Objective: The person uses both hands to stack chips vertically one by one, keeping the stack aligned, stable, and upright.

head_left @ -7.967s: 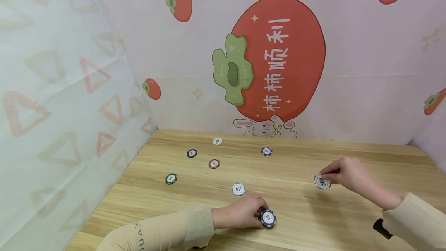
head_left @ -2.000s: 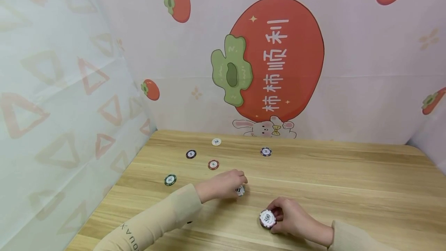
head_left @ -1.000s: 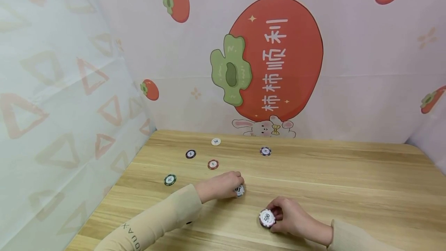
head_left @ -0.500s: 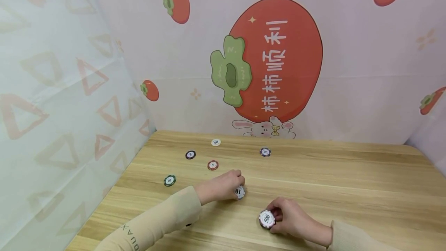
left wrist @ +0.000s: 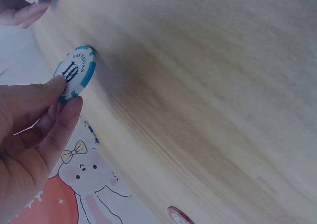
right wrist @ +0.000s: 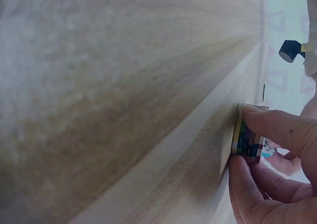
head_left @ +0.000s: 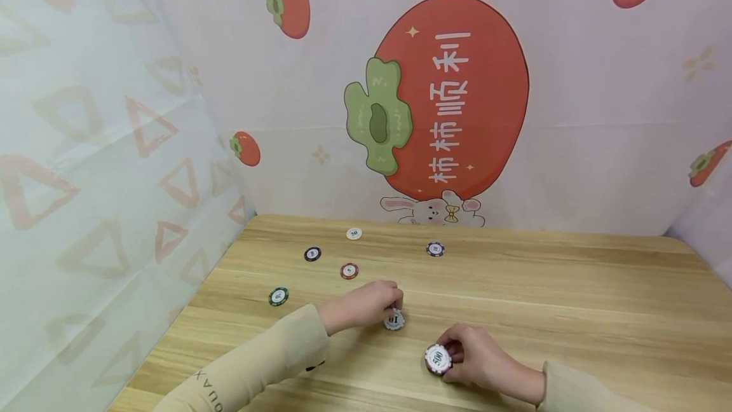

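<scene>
Left hand [head_left: 366, 305] pinches the white 10 chip [head_left: 394, 320] by its edge, near the stack [head_left: 437, 359] that the right hand [head_left: 479, 357] grips on the table [head_left: 572, 291]; a slack pinch could drop it, a sideways knock could topple the stack.

The tabletop [head_left: 583, 316] has a smooth, wood-grained finish — the white-and-blue chip [left wrist: 77, 70] and chip stack [head_left: 437, 359] look like smooth plastic — the left sleeve [head_left: 257, 355] is matt cloth.

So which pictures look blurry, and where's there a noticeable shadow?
Head view: evenly lit, 500 chip readable; left wrist view: soft, shadow on the wooden tabletop beside the teal-edged 10 chip; right wrist view: grain blurred at left, chip stack clearer.
</scene>
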{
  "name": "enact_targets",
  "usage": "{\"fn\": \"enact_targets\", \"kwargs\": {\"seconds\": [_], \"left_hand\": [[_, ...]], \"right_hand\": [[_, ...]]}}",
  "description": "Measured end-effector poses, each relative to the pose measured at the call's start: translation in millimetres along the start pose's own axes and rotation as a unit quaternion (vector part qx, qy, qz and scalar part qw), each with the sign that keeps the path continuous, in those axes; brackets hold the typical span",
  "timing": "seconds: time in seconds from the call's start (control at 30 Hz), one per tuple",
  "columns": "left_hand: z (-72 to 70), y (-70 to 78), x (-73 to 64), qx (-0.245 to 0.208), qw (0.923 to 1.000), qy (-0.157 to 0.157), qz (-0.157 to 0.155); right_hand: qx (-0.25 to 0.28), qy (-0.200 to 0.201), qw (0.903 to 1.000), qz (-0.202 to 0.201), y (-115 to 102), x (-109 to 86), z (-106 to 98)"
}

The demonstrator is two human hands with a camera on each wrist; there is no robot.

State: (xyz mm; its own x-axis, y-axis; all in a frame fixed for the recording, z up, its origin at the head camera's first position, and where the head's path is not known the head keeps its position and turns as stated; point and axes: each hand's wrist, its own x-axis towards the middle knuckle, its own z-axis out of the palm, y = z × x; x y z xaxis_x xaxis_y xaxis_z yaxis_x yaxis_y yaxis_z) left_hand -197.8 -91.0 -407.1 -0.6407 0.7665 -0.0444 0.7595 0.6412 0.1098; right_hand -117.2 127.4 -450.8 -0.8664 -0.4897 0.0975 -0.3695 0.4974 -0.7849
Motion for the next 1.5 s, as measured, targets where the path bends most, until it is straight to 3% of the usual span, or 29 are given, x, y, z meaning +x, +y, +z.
{"fn": "enact_targets", "kwargs": {"seconds": [0.23, 0.47, 0.7, 0.9, 1.1, 1.5], "left_hand": [[-4.5, 3.2, -1.5, -0.02, 0.9997, 0.003, 0.016], [-7.9, 9.8, -1.2, -0.085, 0.9961, -0.014, 0.019], [-6.5, 15.0, 1.7, -0.157, 0.9873, -0.019, 0.016], [-5.8, 19.7, 1.5, -0.214, 0.9765, -0.023, -0.01], [-3.9, 26.3, 1.7, -0.301, 0.9525, -0.021, -0.038], [8.6, 34.4, 2.8, -0.441, 0.89, -0.033, -0.111]], "right_hand": [[0.008, -0.002, 1.0, 0.0, -0.3, 0.3, -0.3], [0.018, -0.005, 0.9998, 0.002, 1.0, 0.4, -0.6], [0.019, -0.009, 0.9998, 0.002, -0.1, 0.0, -1.8], [0.013, -0.005, 0.9999, -0.003, -0.2, 0.1, -1.3], [0.003, -0.002, 1.0, -0.001, -0.1, -0.4, -0.3], [0.002, 0.001, 1.0, -0.002, -1.0, -0.3, 0.0]]}}
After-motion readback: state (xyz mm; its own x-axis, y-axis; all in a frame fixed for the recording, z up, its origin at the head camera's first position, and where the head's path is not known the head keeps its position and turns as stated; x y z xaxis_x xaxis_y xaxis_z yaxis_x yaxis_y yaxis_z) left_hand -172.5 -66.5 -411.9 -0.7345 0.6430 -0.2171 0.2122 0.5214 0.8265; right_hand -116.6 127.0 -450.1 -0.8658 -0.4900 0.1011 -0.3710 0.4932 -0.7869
